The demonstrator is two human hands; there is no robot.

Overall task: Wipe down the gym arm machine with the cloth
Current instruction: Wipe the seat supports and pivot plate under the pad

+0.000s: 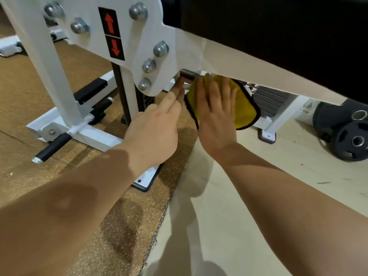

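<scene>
Yellow cloth (246,108): head view; it lies under the white beam (249,62), just right of the steel pin (188,74).
Right grip: right hand (217,118) has its fingers straight and spread, pressing the cloth flat; nothing is pinched.
Left grip: left hand (157,132) has its fingers straight and together, tips touching the frame beside the pin.
Pinch risk: the left fingertips sit at the pivot below the plate (143,32); if the arm swung, they could be caught.
Slip risk: the cloth is pressed, not gripped, so a hard stroke could drop it.
Missed spots: the surface behind the cloth is hidden, probably the beam's underside.
Around: arrow sticker (112,32); weight stack (268,98) behind the cloth; discs (350,136) far right; black handles (53,145) at the base, left.
In the way: the low beam and the dark pad (278,26) above crowd both hands.
</scene>
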